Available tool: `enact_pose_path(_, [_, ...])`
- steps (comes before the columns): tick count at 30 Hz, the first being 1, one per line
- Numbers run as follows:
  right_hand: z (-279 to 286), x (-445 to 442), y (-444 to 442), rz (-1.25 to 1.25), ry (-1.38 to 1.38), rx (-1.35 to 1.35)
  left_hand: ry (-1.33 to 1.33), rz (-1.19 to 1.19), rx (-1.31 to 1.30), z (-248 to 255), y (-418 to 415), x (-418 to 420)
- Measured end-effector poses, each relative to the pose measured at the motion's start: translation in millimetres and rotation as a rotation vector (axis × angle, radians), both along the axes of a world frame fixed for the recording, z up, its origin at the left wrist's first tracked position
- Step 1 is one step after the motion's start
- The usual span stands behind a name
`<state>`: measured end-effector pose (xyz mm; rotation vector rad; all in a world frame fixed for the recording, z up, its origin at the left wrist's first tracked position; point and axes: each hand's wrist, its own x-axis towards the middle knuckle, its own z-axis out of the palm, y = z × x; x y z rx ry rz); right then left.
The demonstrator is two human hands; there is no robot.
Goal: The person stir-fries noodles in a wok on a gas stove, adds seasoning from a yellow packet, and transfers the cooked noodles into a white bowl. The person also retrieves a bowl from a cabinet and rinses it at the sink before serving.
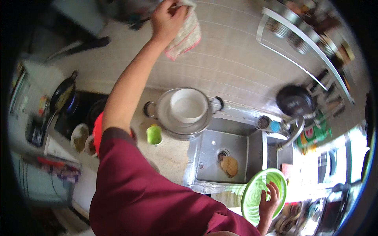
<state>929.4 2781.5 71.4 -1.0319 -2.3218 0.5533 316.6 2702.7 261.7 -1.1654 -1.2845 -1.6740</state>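
Note:
My left hand (169, 22), raised high near the wall tiles, pinches a light checked cloth (186, 37) with a pink border, which hangs down from the fingers. Low on the right, my right hand (269, 203) holds a green plastic colander (252, 193), tilted, with the fingers across its inner side. The colander is beside the near right corner of the steel sink (218, 141). A yellowish-brown lump (229, 166), perhaps a sponge, lies by the drain. Left of the sink, a white bowl (189, 105) rests on a lidded steel pot (164, 103).
A small green cup (154, 135) stands on the counter. On the lit stove at left is a black wok (63, 93), with a bowl of food (79, 138) nearby. A curved faucet (295, 132) rises right of the sink. Above it, a wall rack (301, 23) carries jars.

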Motion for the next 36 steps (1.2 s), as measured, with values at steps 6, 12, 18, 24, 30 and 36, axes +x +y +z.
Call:
enact_pose_path(6, [10.2,10.4,-15.6,-0.054,0.007,-0.021,0.694,0.182,0.106,26.5,66.4,87.0])
enact_pose_path(12, [2.1,32.3,-24.5,-0.135,0.02,-0.048,0.917,0.324,-0.063,35.3,153.2,140.8])
enact_pose_path(18, [-19.6,47.3,-33.3,-0.07,0.051,-0.126,0.88,0.273,-0.559,26.4,213.9,158.4])
enact_pose_path(24, [-23.1,41.3,-37.4,0.03,-0.065,-0.183,0.657,0.32,-1.146,27.6,201.4,183.6])
enact_pose_path(30, [-18.6,37.3,-37.6,0.151,-0.056,-0.128,0.624,0.504,-0.996,8.5,162.3,209.5])
enact_pose_path(36, [-13.9,40.0,-38.4,0.302,-0.015,-0.127,0.407,0.248,-0.847,-47.0,86.8,260.5])
